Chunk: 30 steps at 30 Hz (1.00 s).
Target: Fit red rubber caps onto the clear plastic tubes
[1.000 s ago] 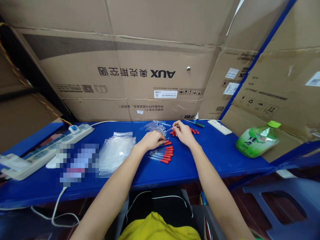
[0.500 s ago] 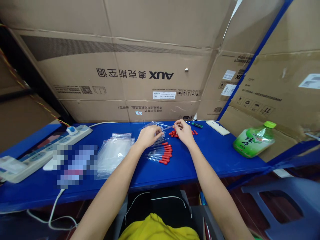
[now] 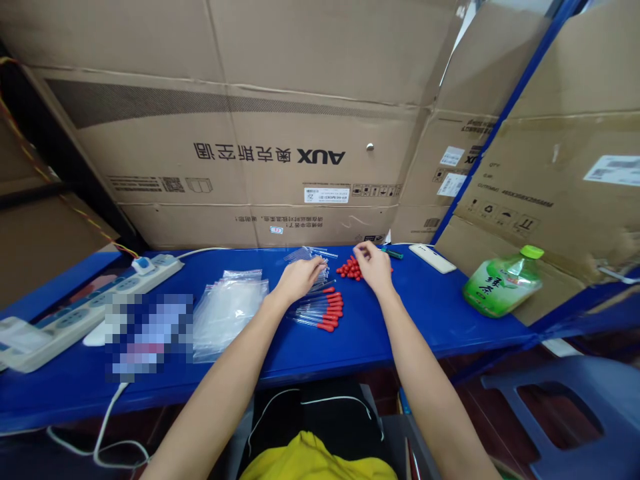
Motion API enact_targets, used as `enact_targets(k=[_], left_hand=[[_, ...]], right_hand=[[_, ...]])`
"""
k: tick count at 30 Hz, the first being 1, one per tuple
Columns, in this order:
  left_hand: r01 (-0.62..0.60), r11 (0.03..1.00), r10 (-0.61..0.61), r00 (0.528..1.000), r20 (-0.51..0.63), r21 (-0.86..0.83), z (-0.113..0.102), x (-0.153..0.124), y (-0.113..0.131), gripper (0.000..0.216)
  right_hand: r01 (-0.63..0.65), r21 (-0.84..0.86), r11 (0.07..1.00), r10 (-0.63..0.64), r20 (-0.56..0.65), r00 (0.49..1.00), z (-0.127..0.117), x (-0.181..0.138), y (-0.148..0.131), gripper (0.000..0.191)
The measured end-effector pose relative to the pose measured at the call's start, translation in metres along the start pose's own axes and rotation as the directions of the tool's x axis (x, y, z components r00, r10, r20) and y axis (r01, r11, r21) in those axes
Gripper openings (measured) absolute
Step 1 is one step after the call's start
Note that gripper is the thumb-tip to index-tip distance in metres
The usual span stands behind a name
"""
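Note:
My left hand (image 3: 299,277) rests on the blue table (image 3: 440,313) with its fingers curled at a pile of clear glass tubes (image 3: 313,255). My right hand (image 3: 373,265) is pinched beside a small heap of loose red bulbs (image 3: 349,269); what it pinches is too small to make out. Just in front of my left hand lies a row of finished droppers with red bulbs (image 3: 325,311), side by side.
A stack of clear plastic bags (image 3: 227,312) lies left of the droppers, with a white power strip (image 3: 90,301) further left. A green-handled screwdriver (image 3: 393,253), a white flat device (image 3: 432,258) and a green bottle (image 3: 501,281) on its side lie to the right. Cardboard boxes (image 3: 280,153) wall the back.
My left hand has moved from the finished droppers up to the pile of clear tubes. My right hand no longer holds up a tube and now sits by the red bulbs.

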State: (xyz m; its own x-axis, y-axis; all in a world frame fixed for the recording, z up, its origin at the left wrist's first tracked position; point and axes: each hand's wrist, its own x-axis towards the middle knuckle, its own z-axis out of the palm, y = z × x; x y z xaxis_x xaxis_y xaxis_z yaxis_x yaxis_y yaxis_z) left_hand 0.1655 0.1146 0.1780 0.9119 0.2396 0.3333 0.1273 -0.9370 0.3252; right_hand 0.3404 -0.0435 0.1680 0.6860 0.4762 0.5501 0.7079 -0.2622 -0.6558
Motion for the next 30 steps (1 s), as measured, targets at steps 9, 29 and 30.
enact_targets(k=[9,29,30], left_hand=[[0.051,0.997,-0.056,0.995,-0.084,-0.066,0.008,0.001,-0.004,0.026],[0.072,0.240,-0.488,0.871,-0.056,-0.968,0.002,0.010,-0.014,0.040],[0.066,0.205,-0.494,0.868,-0.045,-0.977,0.000,0.010,-0.014,0.043]], right_hand=[[-0.551,-0.444,0.706,0.545,-0.156,0.824,-0.035,0.006,0.074,0.040],[-0.621,-0.366,0.694,0.607,-0.166,0.777,-0.033,0.006,0.083,0.024],[-0.626,-0.360,0.692,0.606,-0.182,0.774,-0.034,0.006,0.081,0.024]])
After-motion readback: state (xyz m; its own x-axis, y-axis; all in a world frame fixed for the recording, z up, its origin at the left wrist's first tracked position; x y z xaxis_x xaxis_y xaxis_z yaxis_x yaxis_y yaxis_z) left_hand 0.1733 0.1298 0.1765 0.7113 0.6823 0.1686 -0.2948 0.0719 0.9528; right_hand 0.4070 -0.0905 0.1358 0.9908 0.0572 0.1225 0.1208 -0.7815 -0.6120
